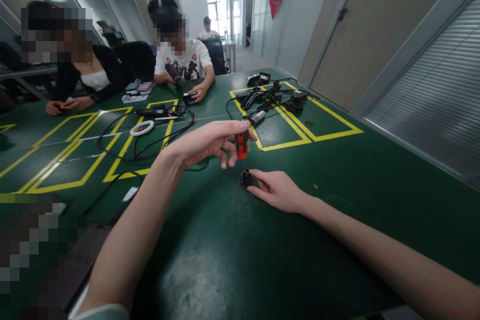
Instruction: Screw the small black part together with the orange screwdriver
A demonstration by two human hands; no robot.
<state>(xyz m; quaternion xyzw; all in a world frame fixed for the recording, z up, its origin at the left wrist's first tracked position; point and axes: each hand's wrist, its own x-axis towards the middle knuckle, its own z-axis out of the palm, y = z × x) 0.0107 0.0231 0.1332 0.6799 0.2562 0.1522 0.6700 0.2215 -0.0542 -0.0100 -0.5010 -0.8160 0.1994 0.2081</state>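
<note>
My left hand [217,144] is closed around the handle of a red and black screwdriver [242,146], which stands upright with its shaft pointing down. Below it, a small black round part [246,180] with a short stub on top rests on the green table. The shaft's tip reaches down to this part; whether it sits in a screw cannot be made out. My right hand [275,189] pinches the part's right side between thumb and fingers, low against the tabletop.
Black devices with tangled cables [275,95] lie within yellow tape at the back right. A white ring [142,128] and a looped black cable [137,152] are at left. Across the table [337,200], one person [187,67] holds a dark tool; another person [82,80] sits farther left.
</note>
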